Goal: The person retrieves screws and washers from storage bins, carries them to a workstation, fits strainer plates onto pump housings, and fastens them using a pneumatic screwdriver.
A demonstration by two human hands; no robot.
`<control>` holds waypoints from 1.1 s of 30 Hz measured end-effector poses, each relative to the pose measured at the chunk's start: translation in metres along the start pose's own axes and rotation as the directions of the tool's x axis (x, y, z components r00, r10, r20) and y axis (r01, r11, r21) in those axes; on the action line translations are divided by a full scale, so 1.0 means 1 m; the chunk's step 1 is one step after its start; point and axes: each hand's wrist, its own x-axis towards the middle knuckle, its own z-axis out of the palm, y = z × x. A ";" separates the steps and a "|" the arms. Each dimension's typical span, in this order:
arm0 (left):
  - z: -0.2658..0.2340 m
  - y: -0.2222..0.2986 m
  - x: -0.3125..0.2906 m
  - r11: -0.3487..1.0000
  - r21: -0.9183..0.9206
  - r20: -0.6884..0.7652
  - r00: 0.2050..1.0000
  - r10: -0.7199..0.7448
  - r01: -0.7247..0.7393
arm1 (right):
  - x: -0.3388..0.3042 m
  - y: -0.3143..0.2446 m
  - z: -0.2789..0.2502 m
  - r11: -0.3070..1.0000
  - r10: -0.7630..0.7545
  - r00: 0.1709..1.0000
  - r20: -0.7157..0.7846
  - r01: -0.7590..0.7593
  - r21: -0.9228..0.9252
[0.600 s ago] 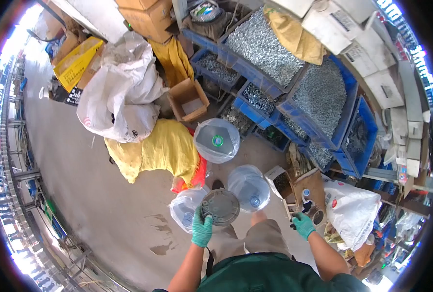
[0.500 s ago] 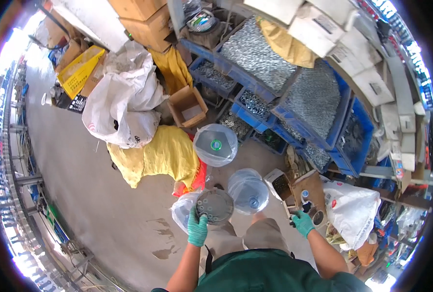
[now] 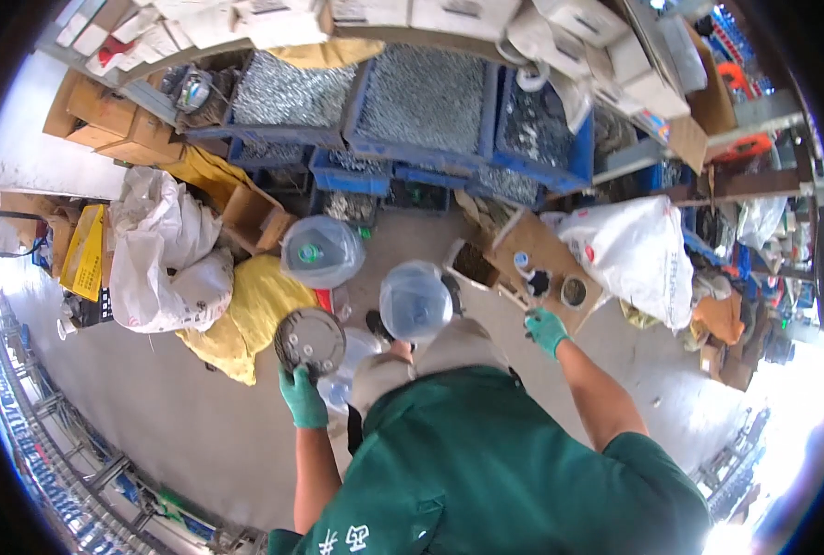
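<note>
My left hand, in a green glove, grips the lower rim of a round grey disc with several holes and small light spots on its face. Behind the disc, a clear plastic jug is partly hidden. Two more clear jugs stand on the floor: one by my knees, another farther off with a green piece inside. My right hand, also gloved, is beside the near edge of a brown cardboard box. Its fingers are curled around something small and dark. A round container sits on that box.
Blue bins of small metal parts line the far side under a shelf of white boxes. A white sack and a yellow sack lie at left, near an open carton. Another white sack is at right.
My view has turned right, so the bins now run across the top. The disc, still in my left hand, has shifted left, away from the jugs. My right hand stays near the cardboard box.
</note>
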 end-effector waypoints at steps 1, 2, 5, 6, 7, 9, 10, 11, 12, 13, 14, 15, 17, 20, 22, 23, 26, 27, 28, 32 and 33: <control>0.015 0.008 -0.007 0.998 -0.059 -0.007 1.000 0.008 -0.008 | 0.004 0.017 -0.008 1.000 0.000 1.000 -0.016 0.001 0.016; 0.008 -0.004 -0.003 0.999 -0.047 -0.010 1.000 -0.007 0.007 | 0.006 0.028 -0.015 1.000 0.026 0.999 -0.022 -0.026 0.010; 0.027 -0.005 -0.008 0.997 -0.063 0.047 0.998 -0.032 0.035 | 0.009 0.060 -0.037 0.995 0.088 0.995 -0.035 -0.086 0.058; 0.043 0.000 -0.016 0.997 -0.070 0.037 0.999 -0.026 0.029 | 0.011 0.070 -0.043 0.990 0.118 0.992 -0.042 -0.114 0.089; 0.052 0.001 -0.019 0.998 -0.056 0.038 0.999 -0.032 0.034 | 0.012 0.077 -0.048 0.987 0.130 0.991 -0.037 -0.126 0.096; 0.062 -0.001 -0.028 0.998 -0.051 0.084 0.996 -0.041 0.045 | 0.015 0.090 -0.060 0.992 0.107 0.992 -0.071 -0.102 0.075; 0.066 -0.004 -0.031 0.999 -0.025 0.056 0.998 -0.033 0.034 | 0.016 0.088 -0.064 0.989 0.120 0.991 -0.065 -0.113 0.095; 0.067 -0.006 -0.033 1.000 -0.002 0.083 0.996 -0.025 0.025 | 0.019 0.084 -0.068 0.988 0.127 0.990 -0.065 -0.120 0.101; 0.072 -0.006 -0.040 1.000 -0.015 0.082 0.996 -0.022 0.023 | 0.018 0.077 -0.071 0.988 0.120 0.991 -0.059 -0.114 0.105; 0.080 -0.005 -0.045 0.999 -0.029 0.084 0.996 -0.016 0.018 | 0.019 0.073 -0.074 0.988 0.111 0.992 -0.057 -0.104 0.112; 0.083 -0.006 -0.052 1.000 -0.025 0.082 0.996 -0.017 0.019 | 0.023 0.076 -0.077 0.984 0.124 0.991 -0.040 -0.118 0.131; 0.087 -0.005 -0.057 0.999 -0.034 0.079 0.997 -0.024 0.027 | 0.029 0.078 -0.079 0.984 0.122 0.992 -0.032 -0.117 0.132; 0.092 -0.008 -0.067 0.999 -0.042 0.063 0.998 -0.022 0.025 | 0.038 0.080 -0.083 0.983 0.091 0.996 -0.009 -0.088 0.160; 0.102 -0.008 -0.079 0.998 -0.058 0.042 0.999 -0.029 0.031 | 0.041 0.077 -0.094 0.975 0.067 0.998 0.021 -0.070 0.210; 0.108 -0.010 -0.088 0.997 -0.077 0.031 0.999 -0.016 0.018 | 0.047 0.087 -0.100 0.974 0.050 0.999 0.011 -0.051 0.220; 0.110 -0.008 -0.093 0.997 -0.073 0.028 1.000 -0.011 0.013 | 0.048 0.092 -0.100 0.972 0.048 0.999 -0.013 -0.044 0.231; 0.082 -0.024 -0.096 0.996 -0.084 0.047 0.999 -0.007 0.011 | 0.033 0.100 -0.102 0.964 0.029 0.999 -0.041 -0.017 0.265; 0.074 -0.030 -0.095 0.996 -0.086 0.057 0.998 -0.008 0.013 | 0.029 0.103 -0.104 0.966 0.017 0.998 -0.059 -0.001 0.258; 0.072 -0.029 -0.097 0.996 -0.086 0.048 0.999 -0.016 0.020 | 0.025 0.114 -0.100 0.960 0.035 0.997 -0.069 -0.014 0.278; 0.046 -0.041 -0.093 0.994 -0.110 0.111 0.994 -0.012 0.024 | -0.008 0.158 -0.085 0.949 0.063 0.989 -0.135 -0.017 0.315; 0.040 -0.042 -0.094 0.994 -0.102 0.109 0.994 -0.013 0.025 | -0.019 0.170 -0.080 0.947 0.059 0.986 -0.156 -0.006 0.320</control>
